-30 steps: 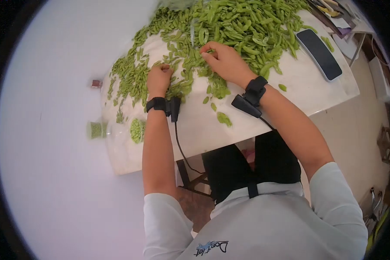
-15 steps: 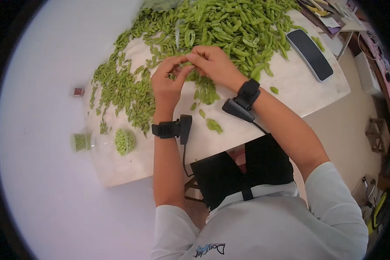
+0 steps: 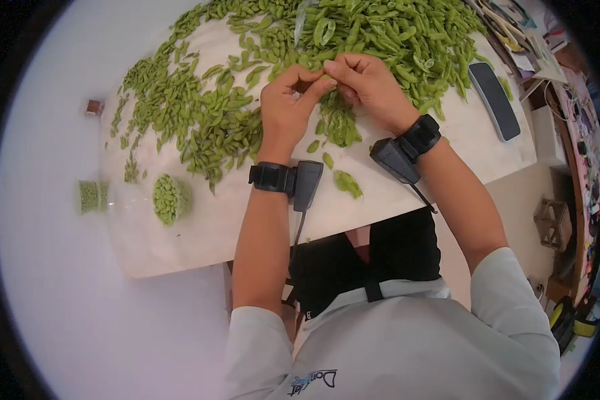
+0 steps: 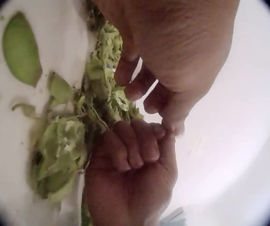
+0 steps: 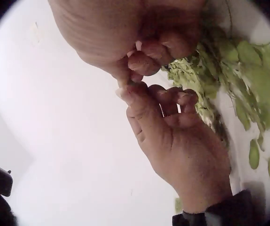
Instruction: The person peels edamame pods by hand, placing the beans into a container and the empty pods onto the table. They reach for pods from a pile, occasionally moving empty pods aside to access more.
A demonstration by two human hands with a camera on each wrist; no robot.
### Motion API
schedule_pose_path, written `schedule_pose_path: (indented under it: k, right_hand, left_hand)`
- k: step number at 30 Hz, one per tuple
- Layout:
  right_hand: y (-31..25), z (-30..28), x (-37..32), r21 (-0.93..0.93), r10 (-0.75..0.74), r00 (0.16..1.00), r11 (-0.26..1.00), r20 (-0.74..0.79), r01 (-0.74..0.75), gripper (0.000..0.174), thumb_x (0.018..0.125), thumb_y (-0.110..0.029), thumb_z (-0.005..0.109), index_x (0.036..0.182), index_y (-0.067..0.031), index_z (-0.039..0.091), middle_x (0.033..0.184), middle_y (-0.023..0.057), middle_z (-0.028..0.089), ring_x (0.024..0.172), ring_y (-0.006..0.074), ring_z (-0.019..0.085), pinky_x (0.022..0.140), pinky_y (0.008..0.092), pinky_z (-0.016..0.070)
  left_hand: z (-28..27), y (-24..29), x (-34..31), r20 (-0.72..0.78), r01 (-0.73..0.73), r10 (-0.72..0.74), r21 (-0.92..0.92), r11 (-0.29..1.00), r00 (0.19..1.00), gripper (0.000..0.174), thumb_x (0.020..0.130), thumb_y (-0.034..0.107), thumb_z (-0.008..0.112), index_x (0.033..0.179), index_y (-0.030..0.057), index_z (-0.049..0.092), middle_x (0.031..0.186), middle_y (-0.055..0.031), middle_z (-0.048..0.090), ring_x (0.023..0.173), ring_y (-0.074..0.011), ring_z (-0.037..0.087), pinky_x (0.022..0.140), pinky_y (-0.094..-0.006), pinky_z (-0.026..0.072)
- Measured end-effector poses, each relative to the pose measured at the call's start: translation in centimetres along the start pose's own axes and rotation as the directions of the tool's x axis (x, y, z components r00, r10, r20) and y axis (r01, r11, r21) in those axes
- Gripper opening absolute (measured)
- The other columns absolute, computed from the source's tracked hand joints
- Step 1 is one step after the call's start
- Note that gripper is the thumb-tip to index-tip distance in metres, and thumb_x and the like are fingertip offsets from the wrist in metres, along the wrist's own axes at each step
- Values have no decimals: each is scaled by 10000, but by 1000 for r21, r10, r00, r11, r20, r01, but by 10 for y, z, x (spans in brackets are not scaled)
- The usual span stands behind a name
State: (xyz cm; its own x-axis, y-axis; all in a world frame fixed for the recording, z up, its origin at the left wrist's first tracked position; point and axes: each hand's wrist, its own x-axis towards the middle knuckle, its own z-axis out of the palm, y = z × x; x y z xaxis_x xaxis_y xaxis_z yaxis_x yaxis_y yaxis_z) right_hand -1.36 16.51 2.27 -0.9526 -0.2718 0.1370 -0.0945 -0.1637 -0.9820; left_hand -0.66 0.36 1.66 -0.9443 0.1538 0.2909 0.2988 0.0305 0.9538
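My left hand (image 3: 285, 110) and right hand (image 3: 375, 88) meet fingertip to fingertip over the table in the head view. Between them they pinch an edamame pod (image 3: 327, 77), of which only a sliver of green shows. In the left wrist view the right hand (image 4: 130, 174) has its fingers curled inward, thumb tip against the left fingertips. Seen from the right wrist, the left thumb and forefinger press together while the other fingers bend loosely. A big heap of edamame pods (image 3: 393, 40) lies beyond the hands; opened pods (image 3: 342, 127) lie just below them.
Smaller loose pods (image 3: 227, 120) spread across the left of the white table (image 3: 207, 240). A clear container of shelled beans (image 3: 169, 200) stands near the front left. On the right lies a phone (image 3: 495, 102). A split pod (image 3: 347, 184) rests near the front edge.
My left hand came from the loose pods on the left to meet the right hand, and the two now pinch a pod together. The head view has shifted slightly.
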Motion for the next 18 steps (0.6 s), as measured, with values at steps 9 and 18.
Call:
schedule_pose_path:
  k: [9, 18]
  right_hand:
    - [8, -1, 1, -479, -411, 912, 805, -24, 350, 335, 872, -261, 621, 691, -26, 465, 559, 0, 370, 552, 83, 323, 484, 270, 299]
    - [11, 1, 3, -392, -404, 914, 846, -31, 361, 300, 871, -257, 624, 704, -31, 522, 557, -6, 408, 540, 72, 347, 484, 260, 314]
  left_hand:
    - [-2, 2, -5, 14, -11, 8, 204, 979, 1000, 130, 816, 91, 696, 802, 13, 592, 734, -13, 594, 655, -72, 529, 607, -213, 428]
    - [3, 3, -2, -79, -120, 112, -97, 988, 991, 171, 788, 36, 710, 927, -6, 621, 807, -28, 635, 722, -82, 579, 663, -214, 468]
